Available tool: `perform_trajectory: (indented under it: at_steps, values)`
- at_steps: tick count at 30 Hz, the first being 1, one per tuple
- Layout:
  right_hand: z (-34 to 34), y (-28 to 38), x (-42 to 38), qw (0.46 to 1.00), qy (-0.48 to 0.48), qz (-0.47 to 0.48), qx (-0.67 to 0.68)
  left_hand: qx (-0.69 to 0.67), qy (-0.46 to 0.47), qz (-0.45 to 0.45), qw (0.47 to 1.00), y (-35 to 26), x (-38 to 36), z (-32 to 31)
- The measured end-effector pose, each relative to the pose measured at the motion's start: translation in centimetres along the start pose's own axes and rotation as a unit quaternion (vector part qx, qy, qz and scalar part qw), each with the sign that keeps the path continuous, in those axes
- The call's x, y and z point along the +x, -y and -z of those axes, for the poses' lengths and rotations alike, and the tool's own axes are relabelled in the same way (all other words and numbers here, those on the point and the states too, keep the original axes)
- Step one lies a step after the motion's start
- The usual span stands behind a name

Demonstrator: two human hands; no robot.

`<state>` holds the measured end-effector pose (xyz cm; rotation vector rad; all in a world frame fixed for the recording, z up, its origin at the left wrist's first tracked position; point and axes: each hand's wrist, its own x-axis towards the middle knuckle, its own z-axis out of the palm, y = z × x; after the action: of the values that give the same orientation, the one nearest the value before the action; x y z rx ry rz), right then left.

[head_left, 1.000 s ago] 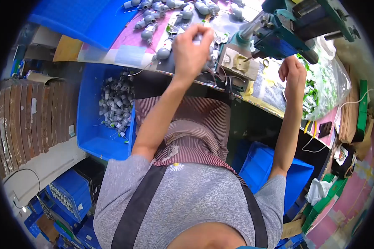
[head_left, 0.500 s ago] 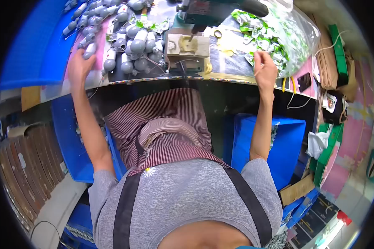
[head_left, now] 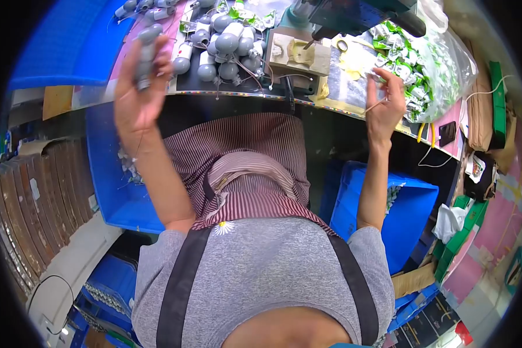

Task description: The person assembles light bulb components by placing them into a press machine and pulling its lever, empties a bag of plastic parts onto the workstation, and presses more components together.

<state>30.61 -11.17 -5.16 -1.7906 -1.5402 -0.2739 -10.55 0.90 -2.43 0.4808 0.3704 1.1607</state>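
Observation:
My left hand (head_left: 138, 95), blurred by motion, is raised over the table's front edge with its fingers around a grey bulb-shaped part (head_left: 146, 57). Beside it, a pile of similar grey-and-white bulb parts (head_left: 227, 43) with thin wires covers the left of the table. My right hand (head_left: 387, 104) is bent at the right of the table, thumb and forefinger curled toward each other. A thin pale sliver shows at its fingers, too small to name. Just beyond it lie green-and-white packets (head_left: 414, 87) in a clear plastic bag (head_left: 455, 75).
A machine head (head_left: 354, 17) overhangs a pale block fixture (head_left: 298, 55) at mid-table. A roll of tape (head_left: 342, 45) lies behind. Yellow-handled pliers (head_left: 426, 134) and a phone (head_left: 447, 133) rest at the right edge. Blue crates (head_left: 412, 203) stand below on both sides.
My left hand has lifted a bulb part off the pile and brought it nearer to me. My right hand has turned, its fingertips now further apart. The whole view has shifted.

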Motion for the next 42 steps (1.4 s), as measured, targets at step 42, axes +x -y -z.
perform_trajectory:
  at_steps: [42]
  values:
    - [-7.8, -3.3, 5.5, 0.960, 0.052, -0.160, 0.225, 0.635, 0.053, -0.237, 0.733, 14.2, 1.6, -6.8]
